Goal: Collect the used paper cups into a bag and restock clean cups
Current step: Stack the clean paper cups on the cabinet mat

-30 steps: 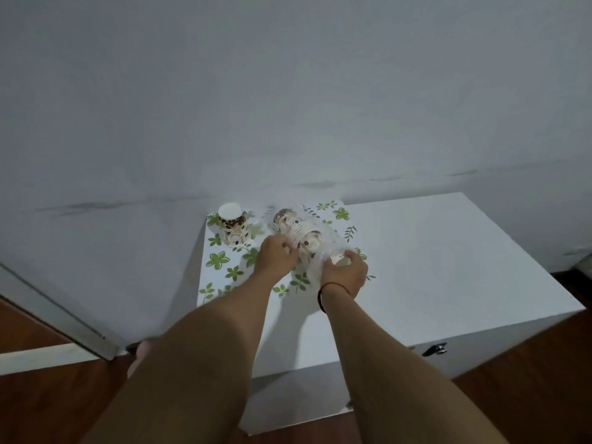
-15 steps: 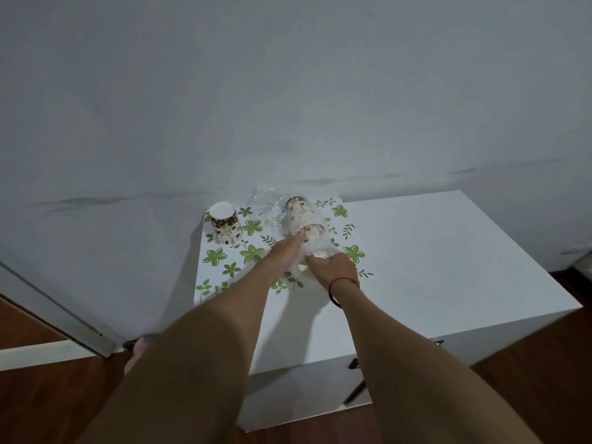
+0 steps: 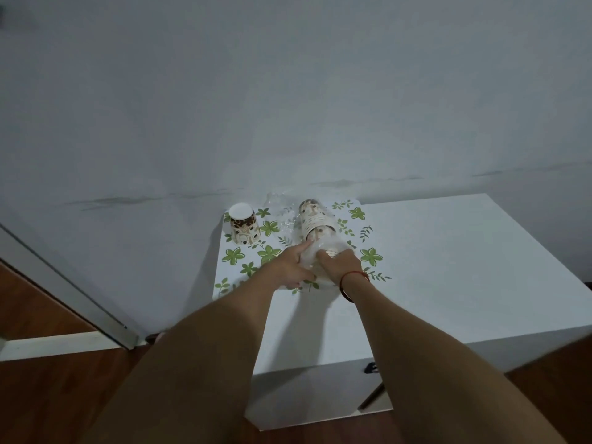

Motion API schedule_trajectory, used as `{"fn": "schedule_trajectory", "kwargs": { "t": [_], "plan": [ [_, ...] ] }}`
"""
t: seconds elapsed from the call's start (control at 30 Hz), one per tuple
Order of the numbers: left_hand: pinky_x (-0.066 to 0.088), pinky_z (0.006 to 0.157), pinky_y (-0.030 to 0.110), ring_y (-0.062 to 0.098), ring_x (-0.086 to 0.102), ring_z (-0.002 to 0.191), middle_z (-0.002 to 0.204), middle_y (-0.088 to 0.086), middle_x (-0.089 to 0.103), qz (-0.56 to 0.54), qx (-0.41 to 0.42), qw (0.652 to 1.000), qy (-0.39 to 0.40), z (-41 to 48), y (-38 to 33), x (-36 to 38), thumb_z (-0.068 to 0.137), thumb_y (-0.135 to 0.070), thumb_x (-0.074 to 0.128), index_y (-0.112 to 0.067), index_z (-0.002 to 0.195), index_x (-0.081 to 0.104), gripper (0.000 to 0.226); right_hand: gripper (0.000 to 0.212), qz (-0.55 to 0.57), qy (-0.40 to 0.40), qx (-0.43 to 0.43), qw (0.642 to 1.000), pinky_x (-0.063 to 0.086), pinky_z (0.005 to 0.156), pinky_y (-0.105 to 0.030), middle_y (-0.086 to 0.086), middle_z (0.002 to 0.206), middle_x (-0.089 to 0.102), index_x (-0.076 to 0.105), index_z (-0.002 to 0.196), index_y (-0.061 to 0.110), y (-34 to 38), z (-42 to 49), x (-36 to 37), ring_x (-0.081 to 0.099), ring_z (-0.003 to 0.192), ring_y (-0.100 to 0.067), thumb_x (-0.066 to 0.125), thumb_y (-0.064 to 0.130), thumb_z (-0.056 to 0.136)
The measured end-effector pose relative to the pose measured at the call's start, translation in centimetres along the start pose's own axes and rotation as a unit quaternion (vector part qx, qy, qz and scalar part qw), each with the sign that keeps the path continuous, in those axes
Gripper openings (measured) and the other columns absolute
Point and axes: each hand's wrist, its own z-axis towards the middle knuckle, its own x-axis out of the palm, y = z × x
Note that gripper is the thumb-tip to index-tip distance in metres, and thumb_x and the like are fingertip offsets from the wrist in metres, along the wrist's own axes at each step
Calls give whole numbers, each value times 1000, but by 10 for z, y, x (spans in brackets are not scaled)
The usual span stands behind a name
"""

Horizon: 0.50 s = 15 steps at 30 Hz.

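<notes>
Far left: wood floor (image 3: 45, 395), with a grey wall (image 3: 288, 91) behind.

Leaf-print mat (image 3: 237, 256) covers the left end of the white cabinet (image 3: 464, 267), up against the wall.

Single paper cup (image 3: 242, 227) stands upside down at the mat's back left corner, brown bean pattern, apart from both hands.

Just right of it there is loose clear plastic (image 3: 282, 216), crumpled, lying between the cup and the stack.

Stack of cups (image 3: 317, 224) lies on its side on the mat inside a plastic sleeve (image 3: 323, 243), far end toward the wall, near end toward the person.

Left hand (image 3: 290, 267) is at the sleeve's near left side. The index finger is stretched forward along the plastic with the thumb underneath, and it appears to pinch the sleeve's open edge, though glare blurs the contact.

Right hand (image 3: 341, 264) is at the near end. Its fingers are curled down over the sleeve mouth and grip it, and a cup rim shows at the fingertips. A red bracelet (image 3: 354, 282) is on that wrist.

Right of the mat is bare cabinet top.
</notes>
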Motion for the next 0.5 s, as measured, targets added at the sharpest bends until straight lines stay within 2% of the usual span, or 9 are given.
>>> {"fn": "schedule_trajectory", "kwargs": {
  "t": [0.07, 0.17, 0.2, 0.27, 0.3, 0.33, 0.37, 0.43, 0.5],
  "plan": [
    [53, 64, 30, 19, 57, 77, 123, 5, 58, -3, 1, 1000, -11, 1, 2, 1, 81, 10, 64, -33, 153, 23, 93, 76, -7, 0, -11, 1000, 45, 90, -35, -15, 133, 55, 42, 139, 4, -1, 3, 0, 55, 116, -32, 58, 50, 82],
    [48, 52, 22, 21, 61, 79, 136, 10, 49, 42, 14, 999, -24, 1, 2, 3, 80, 16, 57, -29, 154, 21, 94, 71, -10, -11, -16, 1000, 43, 88, -34, -14, 131, 56, 47, 135, 5, -5, 4, -1, 55, 116, -31, 58, 51, 82],
    [49, 55, 23, 23, 62, 91, 141, 9, 45, 58, 17, 998, -32, 3, 3, 3, 79, 16, 58, -29, 154, 20, 95, 69, -10, -12, -19, 1000, 43, 88, -34, -13, 129, 57, 50, 133, 5, -5, 4, -2, 55, 115, -31, 58, 51, 81],
    [57, 74, 31, 25, 57, 117, 146, 5, 42, 89, 22, 995, -45, 7, 6, 4, 77, 12, 62, -30, 154, 20, 98, 70, -11, -12, -21, 1000, 45, 88, -35, -12, 126, 59, 52, 129, 7, -8, 4, -1, 57, 113, -31, 59, 53, 78],
    [56, 82, 35, 25, 55, 121, 145, 5, 44, 98, 20, 994, -44, 9, 7, 4, 76, 11, 64, -30, 154, 19, 99, 72, -9, -11, -19, 1000, 46, 89, -36, -12, 126, 59, 51, 130, 8, -9, 5, -1, 57, 113, -31, 60, 55, 76],
    [56, 80, 38, 27, 56, 117, 142, 7, 47, 96, 12, 995, -38, 10, 6, 3, 76, 10, 65, -30, 154, 18, 100, 76, -2, -9, -13, 1000, 47, 90, -36, -12, 127, 58, 48, 133, 8, -10, 5, 0, 57, 113, -31, 61, 55, 74],
    [55, 71, 39, 28, 59, 107, 139, 11, 49, 86, 5, 996, -30, 12, 5, 3, 76, 11, 65, -29, 154, 17, 100, 78, 10, -6, -10, 1000, 47, 90, -35, -11, 128, 57, 44, 135, 8, -11, 5, 1, 57, 114, -31, 62, 54, 74],
    [47, 54, 30, 24, 57, 90, 134, 16, 54, 73, 0, 997, -16, 12, 3, 3, 77, 12, 66, -27, 155, 16, 101, 80, 26, -2, -7, 1000, 46, 86, -32, -11, 129, 56, 38, 139, 7, -12, 7, 3, 57, 114, -30, 64, 49, 76],
    [45, 55, 26, 24, 58, 92, 134, 13, 56, 73, 11, 997, -24, 14, 4, 3, 76, 14, 65, -26, 155, 18, 100, 78, 25, -1, -12, 1000, 44, 83, -31, -12, 129, 55, 37, 139, 6, -10, 7, 2, 57, 113, -30, 66, 46, 79]
  ]
}}
